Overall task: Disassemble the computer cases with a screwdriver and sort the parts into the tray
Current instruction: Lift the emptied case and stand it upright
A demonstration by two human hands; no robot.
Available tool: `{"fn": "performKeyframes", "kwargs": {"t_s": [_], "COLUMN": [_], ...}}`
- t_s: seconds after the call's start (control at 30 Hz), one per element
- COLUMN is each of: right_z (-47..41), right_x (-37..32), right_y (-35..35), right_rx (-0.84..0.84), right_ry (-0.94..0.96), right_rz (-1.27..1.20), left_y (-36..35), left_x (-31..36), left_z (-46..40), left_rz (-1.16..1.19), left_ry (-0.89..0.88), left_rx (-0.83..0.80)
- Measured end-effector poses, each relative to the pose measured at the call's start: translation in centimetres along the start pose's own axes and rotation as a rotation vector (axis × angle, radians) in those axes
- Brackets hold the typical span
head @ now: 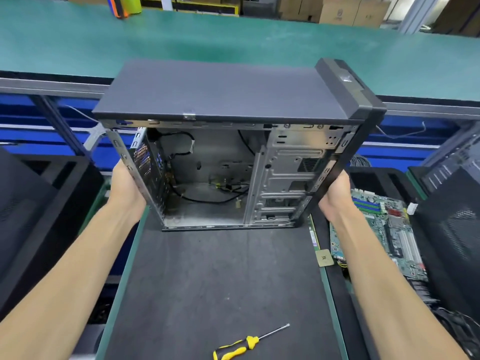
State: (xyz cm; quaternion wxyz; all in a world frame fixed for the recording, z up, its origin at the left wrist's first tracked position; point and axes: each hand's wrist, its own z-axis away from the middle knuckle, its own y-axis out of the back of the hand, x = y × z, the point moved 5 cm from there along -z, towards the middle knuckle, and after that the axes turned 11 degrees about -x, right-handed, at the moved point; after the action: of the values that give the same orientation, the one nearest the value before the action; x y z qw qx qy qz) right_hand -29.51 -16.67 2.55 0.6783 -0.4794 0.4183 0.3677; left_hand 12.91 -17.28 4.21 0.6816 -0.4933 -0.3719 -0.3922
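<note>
A black computer case (223,92) stands upright on the dark work mat (218,281), its open side facing me. Inside I see bare metal, loose black cables and an empty drive cage on the right. My left hand (127,185) grips the case's rear edge on the left. My right hand (335,193) grips the black front panel edge on the right. A yellow and black screwdriver (244,345) lies on the mat near the front edge, apart from both hands.
A green motherboard (384,229) lies in a black tray at the right, with a memory stick (313,235) and a small CPU chip (324,258) beside the mat. Black trays (39,203) stand at the left and far right. A green conveyor table (233,40) runs behind.
</note>
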Motion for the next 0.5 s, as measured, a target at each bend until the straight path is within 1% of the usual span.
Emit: {"fn": "performKeyframes", "kwargs": {"t_s": [0.07,0.2,0.3,0.37,0.5], "right_z": [0.3,0.9,1.1,1.2,1.7], "right_x": [0.1,-0.3,0.0,0.0,-0.3], "right_y": [0.0,-0.1,0.0,-0.1,-0.5], "right_rx": [0.011,0.046,0.088,0.115,0.111], "right_ry": [0.008,0.030,0.024,0.013,-0.005], "right_rz": [0.013,-0.005,-0.036,-0.049,-0.059], "left_y": [0.0,-0.3,-0.2,-0.1,-0.8], "left_x": [-0.1,-0.1,-0.2,-0.1,0.2], "left_z": [0.0,-0.1,-0.2,-0.3,0.0], "left_rz": [-0.014,-0.012,0.012,-0.006,-0.040], "left_ry": [0.021,0.035,0.067,0.068,0.050], "left_rx": [0.024,0.018,0.065,0.037,-0.055]}}
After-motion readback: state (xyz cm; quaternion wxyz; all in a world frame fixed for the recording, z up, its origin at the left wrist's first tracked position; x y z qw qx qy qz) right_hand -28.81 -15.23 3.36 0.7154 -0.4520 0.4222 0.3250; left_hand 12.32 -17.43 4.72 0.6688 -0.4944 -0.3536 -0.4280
